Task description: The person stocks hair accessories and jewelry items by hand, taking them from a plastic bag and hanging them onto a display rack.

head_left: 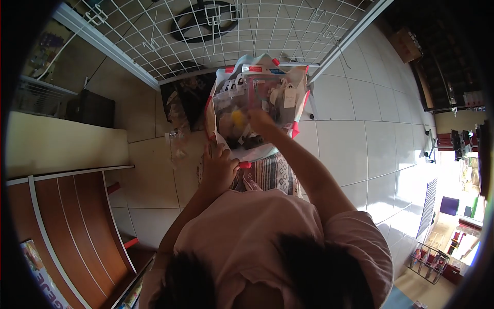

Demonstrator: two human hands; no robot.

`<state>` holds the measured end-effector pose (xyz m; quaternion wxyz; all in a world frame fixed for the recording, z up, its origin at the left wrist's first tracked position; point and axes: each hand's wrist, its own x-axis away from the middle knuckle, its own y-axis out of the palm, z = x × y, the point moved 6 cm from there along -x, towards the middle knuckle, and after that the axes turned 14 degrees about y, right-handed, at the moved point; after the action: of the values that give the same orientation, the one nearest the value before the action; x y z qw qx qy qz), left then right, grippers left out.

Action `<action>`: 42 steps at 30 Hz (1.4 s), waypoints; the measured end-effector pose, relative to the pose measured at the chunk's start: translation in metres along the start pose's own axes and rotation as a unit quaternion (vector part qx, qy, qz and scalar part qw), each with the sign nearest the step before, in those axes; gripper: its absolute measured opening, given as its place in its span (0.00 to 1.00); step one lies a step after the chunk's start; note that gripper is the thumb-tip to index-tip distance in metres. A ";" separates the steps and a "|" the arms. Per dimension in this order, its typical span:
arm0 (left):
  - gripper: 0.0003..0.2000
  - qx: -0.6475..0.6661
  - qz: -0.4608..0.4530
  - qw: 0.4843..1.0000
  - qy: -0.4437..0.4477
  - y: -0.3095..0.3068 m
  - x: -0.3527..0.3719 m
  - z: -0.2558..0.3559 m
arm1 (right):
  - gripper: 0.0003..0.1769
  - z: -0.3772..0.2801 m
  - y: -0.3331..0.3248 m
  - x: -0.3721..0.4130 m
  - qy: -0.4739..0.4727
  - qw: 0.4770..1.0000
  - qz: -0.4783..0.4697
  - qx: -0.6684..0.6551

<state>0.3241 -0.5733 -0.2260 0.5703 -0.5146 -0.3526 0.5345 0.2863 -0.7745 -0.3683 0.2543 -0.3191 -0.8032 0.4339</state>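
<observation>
A large white bag [246, 154] with red trim stands wide open in front of me, filled with packaged goods. My left hand [220, 164] is closed on its near left rim. Over the bag's contents is my right hand [261, 122], blurred by motion, its fingers closed at the lower edge of a clear plastic packet [265, 91] with a pink edge. White-topped packages [234, 88] line the far left inside, and a pale tag [289, 98] shows at the right. A yellow item [237, 118] lies left of my right hand.
A white wire grid rack [278, 33] rises just behind the bag. Black plastic [190, 98] and clear wrappers [178, 144] lie on the tiled floor to the left. A brown-panelled shelf [77, 221] stands at the lower left. A wire basket [428, 262] is far right.
</observation>
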 end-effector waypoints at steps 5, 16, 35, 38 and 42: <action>0.07 -0.002 0.010 1.000 0.009 0.002 0.005 -0.002 | 0.11 0.003 -0.064 -0.014 0.002 0.995 -0.035 -0.092; 0.03 0.012 -0.015 1.000 0.007 0.002 -0.005 -0.002 | 0.31 -0.018 -0.027 0.016 0.008 0.999 0.024 -0.035; 0.06 0.044 -0.003 0.999 0.010 -0.003 -0.010 -0.006 | 0.12 0.000 -0.030 0.006 -0.069 0.987 -0.103 -0.100; 0.06 0.046 -0.001 0.999 0.011 -0.003 -0.010 -0.008 | 0.10 -0.008 -0.058 0.006 -0.035 0.983 -0.124 -0.133; 0.06 0.049 -0.003 0.999 0.015 -0.003 -0.010 -0.007 | 0.09 -0.006 -0.091 -0.006 0.017 0.981 -0.047 -0.188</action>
<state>0.3296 -0.5837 -0.2233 0.6015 -0.4931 -0.3190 0.5416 0.2683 -0.8137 -0.2882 0.2229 -0.3305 -0.8803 0.2572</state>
